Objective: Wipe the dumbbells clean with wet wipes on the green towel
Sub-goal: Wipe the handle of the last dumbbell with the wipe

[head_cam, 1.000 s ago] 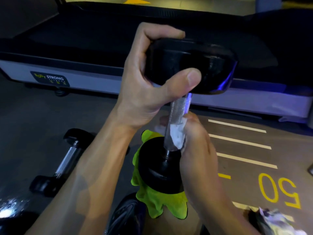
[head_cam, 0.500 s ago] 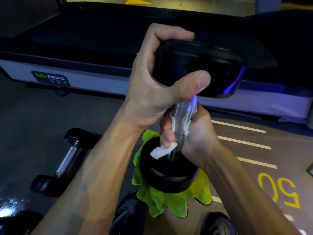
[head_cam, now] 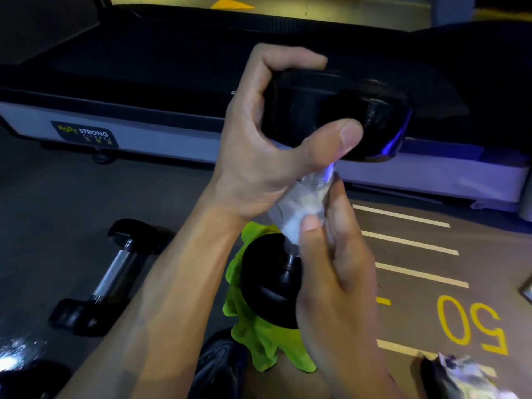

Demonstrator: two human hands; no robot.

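Dumbbell in hand: the dumbbell (head_cam: 290,180) stands on end, its lower head resting on the green towel (head_cam: 253,338), its upper head raised toward the treadmill.
Left hand: the left hand (head_cam: 267,145) clamps the upper head, thumb across its near face and fingers curled over the top, steadying the upright weight.
Right hand: the right hand (head_cam: 331,254) wraps the wet wipe (head_cam: 293,214) around the metal bar just above the towel-side head; thumb and fingers pinch the wipe against the bar.
What changed: half a second ago the right hand was a closed fist low on the bar with a tail of wipe hanging out; now the wipe is bunched higher, covering most of the bar, and the fingers have turned round to its right side. The left hand's hold looks the same.
What it means: the bar is being scrubbed by sliding and twisting strokes, so the handle is probably nearly done; the heads may yet need wiping.
Second dumbbell: another dumbbell (head_cam: 112,272) lies on the floor left of the towel, untouched.
Beside the towel: a crumpled packet (head_cam: 466,375) lies to the right, likely the wipes; a treadmill (head_cam: 144,116) stands beyond.
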